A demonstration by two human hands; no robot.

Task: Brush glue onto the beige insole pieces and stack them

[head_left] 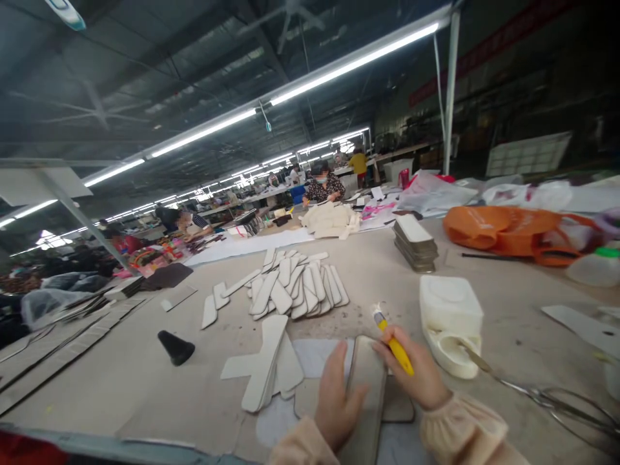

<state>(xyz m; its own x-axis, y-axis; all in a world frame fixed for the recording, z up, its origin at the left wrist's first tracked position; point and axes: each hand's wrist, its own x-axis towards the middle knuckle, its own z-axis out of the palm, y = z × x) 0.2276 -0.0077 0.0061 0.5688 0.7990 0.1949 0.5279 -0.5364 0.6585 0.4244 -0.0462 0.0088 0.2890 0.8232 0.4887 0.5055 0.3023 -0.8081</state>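
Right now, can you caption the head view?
Yellow-handled brush in the right hand, left hand on a rounded panel.

Low in the centre we see a greyish-beige panel (365, 394) with a darker brown edge; beside it, a brush-like tool (400, 352) with a bright yellow handle. The near sleeves (467, 429) are plain pale peach. Mid-frame we find off-white strips (290, 287) with dark rims, and at left a black cone (175, 349). The container (451, 303) at right is white, the bag (504, 226) above it orange. Above centre, a worker's top (320, 190) is black with pale flecks.
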